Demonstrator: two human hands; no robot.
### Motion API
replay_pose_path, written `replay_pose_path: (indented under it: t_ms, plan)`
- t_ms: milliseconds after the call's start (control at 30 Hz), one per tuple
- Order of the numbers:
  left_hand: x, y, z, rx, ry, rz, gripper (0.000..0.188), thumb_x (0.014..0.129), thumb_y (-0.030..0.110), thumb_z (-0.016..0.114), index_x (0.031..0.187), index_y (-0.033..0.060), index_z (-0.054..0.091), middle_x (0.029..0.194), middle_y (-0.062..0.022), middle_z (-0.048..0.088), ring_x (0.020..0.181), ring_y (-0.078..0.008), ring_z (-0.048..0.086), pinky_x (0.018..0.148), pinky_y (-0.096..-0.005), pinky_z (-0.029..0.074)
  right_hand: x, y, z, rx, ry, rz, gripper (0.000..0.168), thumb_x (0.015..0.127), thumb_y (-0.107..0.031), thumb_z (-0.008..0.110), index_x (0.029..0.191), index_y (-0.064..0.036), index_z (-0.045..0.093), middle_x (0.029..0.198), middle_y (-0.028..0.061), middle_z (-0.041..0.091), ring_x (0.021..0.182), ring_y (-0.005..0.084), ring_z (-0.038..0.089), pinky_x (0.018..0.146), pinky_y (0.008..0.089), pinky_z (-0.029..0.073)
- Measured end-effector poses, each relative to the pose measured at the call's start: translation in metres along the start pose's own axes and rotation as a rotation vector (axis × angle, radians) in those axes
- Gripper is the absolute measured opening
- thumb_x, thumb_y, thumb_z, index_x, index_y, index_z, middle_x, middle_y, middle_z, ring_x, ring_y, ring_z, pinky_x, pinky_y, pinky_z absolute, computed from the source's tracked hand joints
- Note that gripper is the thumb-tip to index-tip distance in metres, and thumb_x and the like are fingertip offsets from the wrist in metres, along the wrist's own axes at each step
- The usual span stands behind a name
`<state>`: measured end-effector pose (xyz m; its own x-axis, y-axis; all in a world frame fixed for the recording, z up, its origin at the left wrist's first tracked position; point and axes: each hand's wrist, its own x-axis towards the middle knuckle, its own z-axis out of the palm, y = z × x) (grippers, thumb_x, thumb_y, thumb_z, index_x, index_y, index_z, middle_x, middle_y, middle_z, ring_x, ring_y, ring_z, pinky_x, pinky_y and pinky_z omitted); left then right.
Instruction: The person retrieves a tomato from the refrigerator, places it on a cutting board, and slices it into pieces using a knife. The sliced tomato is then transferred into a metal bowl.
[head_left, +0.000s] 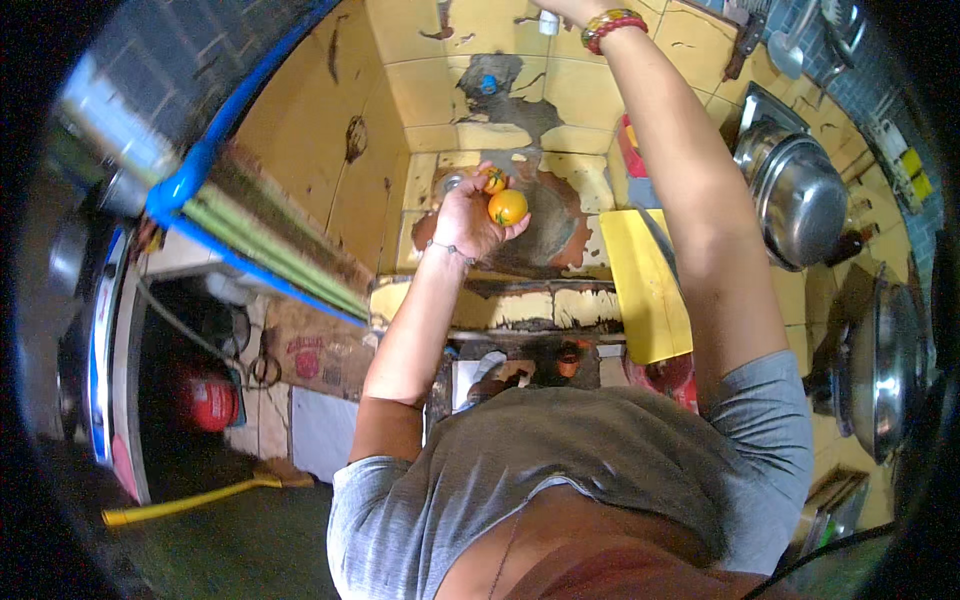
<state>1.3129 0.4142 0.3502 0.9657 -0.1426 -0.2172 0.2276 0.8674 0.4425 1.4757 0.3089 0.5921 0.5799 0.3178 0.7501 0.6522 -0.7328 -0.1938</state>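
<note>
Two orange-yellow tomatoes with green calyxes rest in my left hand (472, 221), which is palm up over the worn floor of a yellow-tiled sink (592, 191). The larger tomato (508, 208) lies nearer the fingertips at the right, the smaller tomato (493, 181) just above it. My right arm reaches to the top edge of the view, beside a white fitting (549, 22) on the tiled wall. Only part of my right hand (574, 7) shows, and its fingers are cut off by the frame.
A yellow plastic sheet or board (646, 300) lies across the sink's right edge. Metal bowls (802, 199) and a large pan (885, 375) stand to the right. Blue pipe (247, 262) edges the left partition. Utensils (786, 52) hang at the upper right.
</note>
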Motion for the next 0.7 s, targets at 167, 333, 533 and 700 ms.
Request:
replay_pose_path:
  t_ms: [167,333,533,700]
  plan:
    - [0.070,0.007,-0.002,0.082,-0.072,-0.196,0.022,0.086,0.017,0.049,0.108,0.0186,0.050,0.104,-0.0062,0.056,0.096,-0.0258,0.055,0.082,-0.0542,0.048,0.010,0.040,0.009,0.006,0.131,-0.247,0.021,0.079,-0.022,0.058,0.084,-0.001,0.060,0.080,0.0220,0.061,0.078,0.0386,0.059,0.070,0.0440,0.048]
    - [0.146,-0.020,-0.039,0.152,-0.060,-0.332,0.027,0.085,0.015,0.049,0.111,0.0097,0.044,0.103,-0.0106,0.054,0.097,-0.0292,0.055,0.083,-0.0527,0.050,0.015,0.055,0.006,0.426,-0.062,-0.479,0.015,0.083,-0.019,0.059,0.085,-0.004,0.057,0.078,0.0122,0.057,0.079,0.0256,0.058,0.069,0.0376,0.046]
    - [0.169,-0.050,-0.023,0.239,0.218,-0.275,0.022,0.085,0.010,0.053,0.105,0.0104,0.044,0.102,-0.0130,0.054,0.090,-0.0355,0.057,0.075,-0.0539,0.052,-0.056,0.051,0.025,0.565,-0.062,0.082,0.033,0.086,-0.020,0.059,0.110,0.002,0.052,0.092,0.0163,0.061,0.093,0.0261,0.059,0.078,0.0378,0.048]
    - [0.230,-0.085,-0.064,0.144,-0.081,-0.387,0.009,0.092,0.020,0.048,0.094,0.0109,0.050,0.084,-0.0076,0.059,0.076,-0.0257,0.060,0.068,-0.0445,0.054,-0.268,0.092,0.108,0.204,-0.211,0.166,0.042,0.073,-0.011,0.070,0.112,-0.002,0.055,0.098,0.0176,0.057,0.093,0.0297,0.056,0.082,0.0352,0.046]
